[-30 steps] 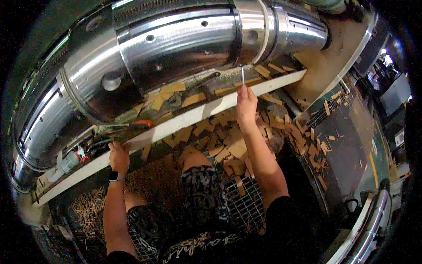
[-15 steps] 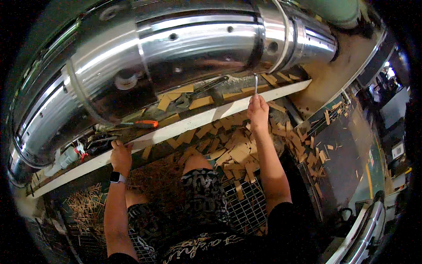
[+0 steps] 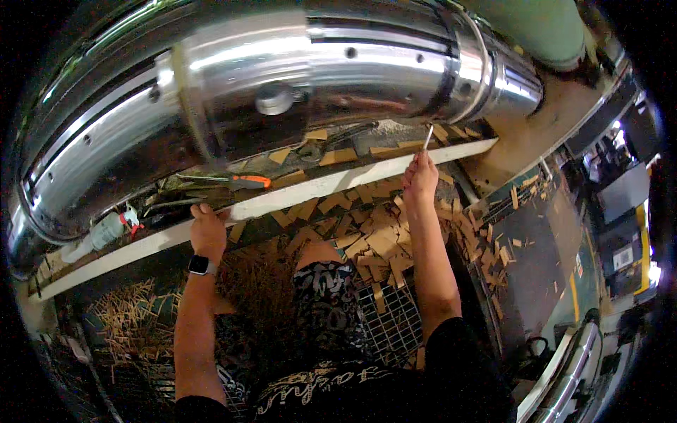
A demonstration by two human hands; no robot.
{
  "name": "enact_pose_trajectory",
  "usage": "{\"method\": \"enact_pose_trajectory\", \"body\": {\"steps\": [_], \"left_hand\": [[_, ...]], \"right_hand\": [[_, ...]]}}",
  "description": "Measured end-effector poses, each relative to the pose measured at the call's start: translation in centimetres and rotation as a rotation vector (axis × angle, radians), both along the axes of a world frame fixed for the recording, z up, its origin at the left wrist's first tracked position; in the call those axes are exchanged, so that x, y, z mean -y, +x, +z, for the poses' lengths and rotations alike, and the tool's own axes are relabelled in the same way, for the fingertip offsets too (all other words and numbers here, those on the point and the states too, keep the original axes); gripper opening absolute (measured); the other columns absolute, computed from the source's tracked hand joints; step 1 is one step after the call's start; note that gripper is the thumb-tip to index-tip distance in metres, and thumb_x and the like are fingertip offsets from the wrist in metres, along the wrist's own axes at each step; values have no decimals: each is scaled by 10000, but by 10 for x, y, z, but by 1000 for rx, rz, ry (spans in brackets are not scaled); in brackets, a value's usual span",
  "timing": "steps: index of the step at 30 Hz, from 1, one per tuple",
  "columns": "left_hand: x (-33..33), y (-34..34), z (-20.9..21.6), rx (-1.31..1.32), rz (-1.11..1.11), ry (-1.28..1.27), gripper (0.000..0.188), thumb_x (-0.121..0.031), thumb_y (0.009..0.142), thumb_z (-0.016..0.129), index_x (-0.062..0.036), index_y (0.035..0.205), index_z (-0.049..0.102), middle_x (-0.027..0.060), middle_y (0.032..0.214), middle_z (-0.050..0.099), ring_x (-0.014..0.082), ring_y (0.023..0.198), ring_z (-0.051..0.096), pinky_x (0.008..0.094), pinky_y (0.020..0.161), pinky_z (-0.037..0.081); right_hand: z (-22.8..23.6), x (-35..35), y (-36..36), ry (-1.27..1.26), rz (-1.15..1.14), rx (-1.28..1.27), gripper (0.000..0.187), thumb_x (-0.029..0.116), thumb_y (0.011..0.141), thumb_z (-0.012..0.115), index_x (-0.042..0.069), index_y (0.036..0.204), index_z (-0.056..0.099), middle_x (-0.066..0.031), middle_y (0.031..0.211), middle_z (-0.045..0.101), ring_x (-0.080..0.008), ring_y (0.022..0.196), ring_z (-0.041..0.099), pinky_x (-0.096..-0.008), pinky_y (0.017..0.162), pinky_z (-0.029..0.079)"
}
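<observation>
Above the white beam (image 3: pixel 338 178) lies a large, shiny metal cylinder (image 3: pixel 381 77) with holes and a round boss. My right hand (image 3: pixel 421 176) is closed around a thin metal rod (image 3: pixel 429 137), much like a hex key, which points up to the cylinder's underside. Whether the rod's tip sits in a hole is too small to tell. Further left, my left hand (image 3: pixel 208 233) rests at the beam with its fingers curled over the edge. Close to it, behind the beam, lies a screwdriver (image 3: pixel 251 182) with an orange and black handle.
A spray bottle (image 3: pixel 106 231) with a red trigger lies behind the beam at left. Cardboard scraps (image 3: pixel 381 240) pile up below the beam, partly over a metal grating (image 3: pixel 395 331). Thin strips (image 3: pixel 134 314) lie heaped at left. A tan panel (image 3: pixel 518 137) stands at right.
The view has shifted, so the cylinder appears farther right. The rod in my right hand now leans to the right instead of standing nearly straight. My left hand stays at the beam.
</observation>
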State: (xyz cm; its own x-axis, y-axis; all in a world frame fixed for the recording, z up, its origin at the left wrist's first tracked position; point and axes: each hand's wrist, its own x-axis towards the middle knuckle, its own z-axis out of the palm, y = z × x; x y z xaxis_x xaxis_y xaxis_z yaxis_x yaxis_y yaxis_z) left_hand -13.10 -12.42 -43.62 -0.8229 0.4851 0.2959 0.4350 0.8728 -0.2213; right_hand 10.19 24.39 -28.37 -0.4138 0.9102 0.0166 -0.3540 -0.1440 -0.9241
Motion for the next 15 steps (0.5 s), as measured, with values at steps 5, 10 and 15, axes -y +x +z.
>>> {"method": "enact_pose_trajectory", "body": {"steps": [5,10,15], "left_hand": [[-7,21,46,83,51,68,619,-447,850,451,70,1160,307,294,1210,358,266,613,587,322,455,500],[-14,26,51,42,-21,140,509,-431,834,497,42,969,366,258,1111,411,283,549,570,326,431,497],[-1,15,35,-103,-17,106,554,-433,843,480,73,1037,366,263,1125,385,289,571,561,333,431,494]], "right_hand": [[-1,-1,16,14,124,-49,262,274,921,393,95,734,431,48,543,300,-52,413,224,-215,369,189],[-23,-38,42,479,5,223,314,278,911,415,59,689,447,27,543,358,-65,468,319,-224,423,270],[-2,-64,49,781,16,458,322,275,906,421,7,733,463,-50,568,421,-148,527,393,-287,504,341]]}}
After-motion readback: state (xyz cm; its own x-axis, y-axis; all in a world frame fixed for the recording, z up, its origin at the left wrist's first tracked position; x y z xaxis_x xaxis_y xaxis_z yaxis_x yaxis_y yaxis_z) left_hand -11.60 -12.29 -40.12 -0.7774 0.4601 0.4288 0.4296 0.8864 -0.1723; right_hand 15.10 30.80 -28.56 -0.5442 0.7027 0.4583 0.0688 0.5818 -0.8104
